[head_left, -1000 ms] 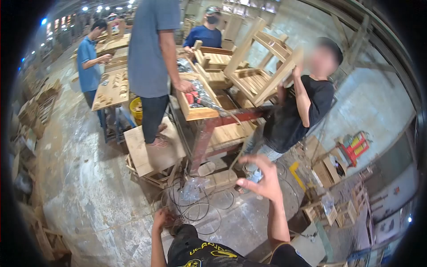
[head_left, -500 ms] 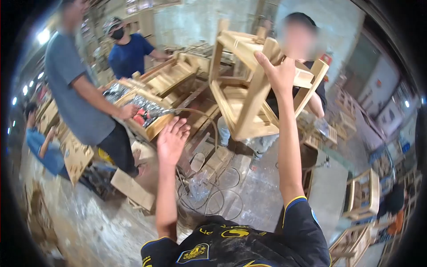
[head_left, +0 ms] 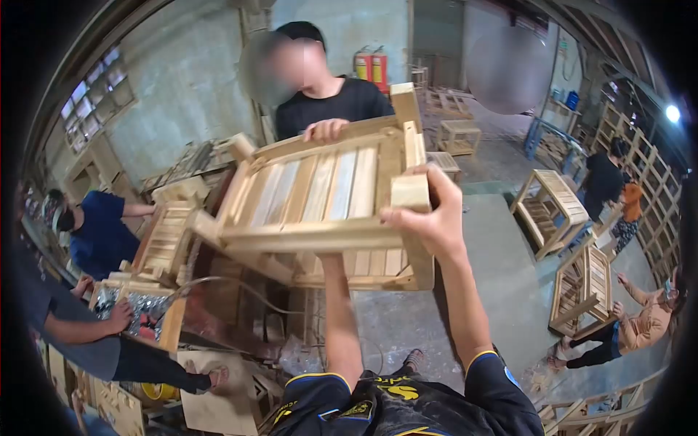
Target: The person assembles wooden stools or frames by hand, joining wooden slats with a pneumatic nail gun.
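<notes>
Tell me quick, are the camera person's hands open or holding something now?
Right hand: closed, holding the wooden frame by a leg end.
Left hand: hidden behind the wooden frame, so open or closed can't be told.

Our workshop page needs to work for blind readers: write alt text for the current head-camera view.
The wearer's right hand grips a corner post of a slatted two-tier wooden stand, the left hand hidden behind it. Across from them, a person in black has a hand on its far rail. Similar wooden stands and other people are at right.
</notes>
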### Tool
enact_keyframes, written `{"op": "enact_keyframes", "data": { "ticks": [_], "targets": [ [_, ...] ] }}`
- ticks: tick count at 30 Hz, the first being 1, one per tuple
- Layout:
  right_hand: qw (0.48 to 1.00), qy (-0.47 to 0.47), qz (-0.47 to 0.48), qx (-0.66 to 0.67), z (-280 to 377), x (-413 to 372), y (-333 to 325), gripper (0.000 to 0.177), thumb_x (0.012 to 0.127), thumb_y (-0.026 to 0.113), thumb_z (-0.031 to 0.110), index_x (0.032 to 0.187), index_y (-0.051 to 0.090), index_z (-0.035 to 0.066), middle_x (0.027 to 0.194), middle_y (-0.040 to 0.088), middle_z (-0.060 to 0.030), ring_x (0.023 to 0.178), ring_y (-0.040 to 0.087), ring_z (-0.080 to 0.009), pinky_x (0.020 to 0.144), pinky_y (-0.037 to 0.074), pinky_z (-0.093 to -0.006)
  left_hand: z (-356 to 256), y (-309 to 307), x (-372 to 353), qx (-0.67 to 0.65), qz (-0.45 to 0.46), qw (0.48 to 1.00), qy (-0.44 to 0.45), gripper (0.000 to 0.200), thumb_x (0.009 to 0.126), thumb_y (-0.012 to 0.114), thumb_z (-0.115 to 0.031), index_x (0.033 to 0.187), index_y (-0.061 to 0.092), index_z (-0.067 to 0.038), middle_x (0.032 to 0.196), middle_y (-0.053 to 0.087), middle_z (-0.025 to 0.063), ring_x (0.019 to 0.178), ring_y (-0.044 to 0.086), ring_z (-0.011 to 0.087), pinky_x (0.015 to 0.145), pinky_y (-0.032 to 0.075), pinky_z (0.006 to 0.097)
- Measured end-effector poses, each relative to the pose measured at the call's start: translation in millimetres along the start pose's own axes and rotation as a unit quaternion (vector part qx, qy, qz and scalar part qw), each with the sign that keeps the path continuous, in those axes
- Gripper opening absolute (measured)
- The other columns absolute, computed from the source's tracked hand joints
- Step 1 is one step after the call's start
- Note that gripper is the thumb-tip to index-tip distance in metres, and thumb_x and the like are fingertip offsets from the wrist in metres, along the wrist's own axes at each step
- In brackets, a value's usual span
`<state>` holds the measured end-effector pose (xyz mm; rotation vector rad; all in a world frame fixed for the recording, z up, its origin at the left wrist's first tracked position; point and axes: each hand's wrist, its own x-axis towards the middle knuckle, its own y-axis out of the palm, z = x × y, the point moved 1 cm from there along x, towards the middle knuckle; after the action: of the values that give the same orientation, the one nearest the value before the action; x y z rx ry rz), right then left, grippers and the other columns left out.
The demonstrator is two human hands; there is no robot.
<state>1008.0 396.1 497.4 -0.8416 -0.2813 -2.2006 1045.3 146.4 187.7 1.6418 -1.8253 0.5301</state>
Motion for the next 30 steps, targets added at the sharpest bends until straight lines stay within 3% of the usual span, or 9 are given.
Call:
{"op": "enact_keyframes", "data": {
  "ticks": [1, 2, 3, 5, 8, 11, 16, 21, 30],
  "targets": [
    [0.999, -0.030, 0.000, -0.035, -3.6, -5.2, -20.6, 0.048, 0.056, 0.085, 0.015, 0.093, 0.057, 0.002, 0.082, 0.063, -0.0035, 0.076, 0.060, -0.0101, 0.067, 0.050, -0.0261, 5.4, 21.4, -13.5, -0.169, 0.026, 0.975, -0.139, 0.039, 0.093, 0.049, -0.031, 0.125, 0.050, -0.008, 0.115, 0.061, 0.0098, 0.108, 0.056, 0.0232, 0.097, 0.041, 0.0395],
    [0.998, -0.030, 0.018, -0.049, -4.7, -9.9, -39.6, 0.048, 0.056, 0.086, 0.016, 0.093, 0.057, 0.002, 0.082, 0.064, -0.0039, 0.076, 0.061, -0.0106, 0.068, 0.050, -0.0264, 11.6, 44.1, -26.3, -0.490, -0.035, 0.783, -0.381, 0.039, 0.093, 0.049, -0.031, 0.125, 0.050, -0.008, 0.114, 0.061, 0.0098, 0.108, 0.056, 0.0232, 0.097, 0.041, 0.0395],
    [0.997, -0.034, 0.038, -0.059, -7.4, -11.7, -57.8, 0.049, 0.056, 0.086, 0.018, 0.093, 0.057, 0.002, 0.082, 0.064, -0.0043, 0.077, 0.062, -0.0110, 0.068, 0.051, -0.0267, 19.1, 56.5, -52.2, -0.497, -0.045, 0.735, -0.460, 0.039, 0.093, 0.049, -0.031, 0.125, 0.050, -0.008, 0.114, 0.061, 0.0098, 0.107, 0.056, 0.0231, 0.097, 0.041, 0.0395],
    [0.996, -0.037, 0.073, -0.044, -26.9, -15.1, -91.4, 0.051, 0.055, 0.087, 0.020, 0.092, 0.058, 0.002, 0.082, 0.065, -0.0051, 0.077, 0.064, -0.0122, 0.070, 0.051, -0.0266, 31.5, 56.3, -119.0, -0.395, 0.037, 0.745, -0.536, 0.039, 0.093, 0.049, -0.031, 0.124, 0.050, -0.008, 0.114, 0.062, 0.0098, 0.107, 0.056, 0.0231, 0.097, 0.041, 0.0396],
    [0.992, -0.033, 0.120, -0.033, -48.6, -21.5, -132.0, 0.051, 0.052, 0.087, 0.022, 0.090, 0.059, 0.002, 0.082, 0.067, -0.0076, 0.076, 0.066, -0.0150, 0.072, 0.052, -0.0271, 42.5, 19.1, -240.8, -0.189, 0.174, 0.756, -0.602, 0.039, 0.093, 0.050, -0.031, 0.124, 0.050, -0.008, 0.114, 0.062, 0.0098, 0.107, 0.056, 0.0230, 0.097, 0.041, 0.0396],
    [0.986, -0.033, 0.160, -0.011, -64.5, -18.6, -155.8, 0.051, 0.051, 0.087, 0.023, 0.089, 0.062, 0.002, 0.083, 0.068, -0.0087, 0.075, 0.067, -0.0161, 0.071, 0.052, -0.0266, 32.1, -36.1, -345.2, -0.034, 0.259, 0.710, -0.654, 0.039, 0.093, 0.050, -0.031, 0.124, 0.050, -0.008, 0.113, 0.062, 0.0098, 0.106, 0.056, 0.0230, 0.096, 0.041, 0.0397],
    [0.981, -0.018, 0.186, 0.056, -109.8, -5.5, -173.7, 0.050, 0.053, 0.087, 0.024, 0.091, 0.062, 0.002, 0.081, 0.068, -0.0086, 0.073, 0.067, -0.0156, 0.068, 0.053, -0.0264, -15.2, -88.1, -437.9, 0.096, 0.284, 0.635, -0.713, 0.039, 0.093, 0.050, -0.030, 0.124, 0.051, -0.008, 0.113, 0.062, 0.0098, 0.105, 0.057, 0.0229, 0.096, 0.042, 0.0398],
    [0.958, 0.071, 0.177, 0.214, -137.6, -7.3, -179.0, 0.056, 0.064, 0.079, 0.038, 0.093, 0.054, -0.003, 0.077, 0.065, -0.0172, 0.069, 0.065, -0.0223, 0.065, 0.052, -0.0314, -49.5, -112.1, -471.8, 0.144, 0.225, 0.613, -0.743, 0.039, 0.093, 0.051, -0.030, 0.124, 0.051, -0.008, 0.112, 0.062, 0.0098, 0.104, 0.057, 0.0228, 0.095, 0.042, 0.0399],
    [0.970, 0.086, 0.193, 0.120, -198.2, -24.0, -197.7, 0.044, 0.068, 0.076, 0.039, 0.088, 0.062, 0.002, 0.072, 0.064, -0.0080, 0.064, 0.063, -0.0163, 0.060, 0.049, -0.0277, -68.8, -190.8, -453.2, 0.193, 0.157, 0.570, -0.783, 0.038, 0.092, 0.052, -0.030, 0.123, 0.051, -0.008, 0.111, 0.062, 0.0098, 0.103, 0.058, 0.0227, 0.095, 0.042, 0.0400]
  ]
}}
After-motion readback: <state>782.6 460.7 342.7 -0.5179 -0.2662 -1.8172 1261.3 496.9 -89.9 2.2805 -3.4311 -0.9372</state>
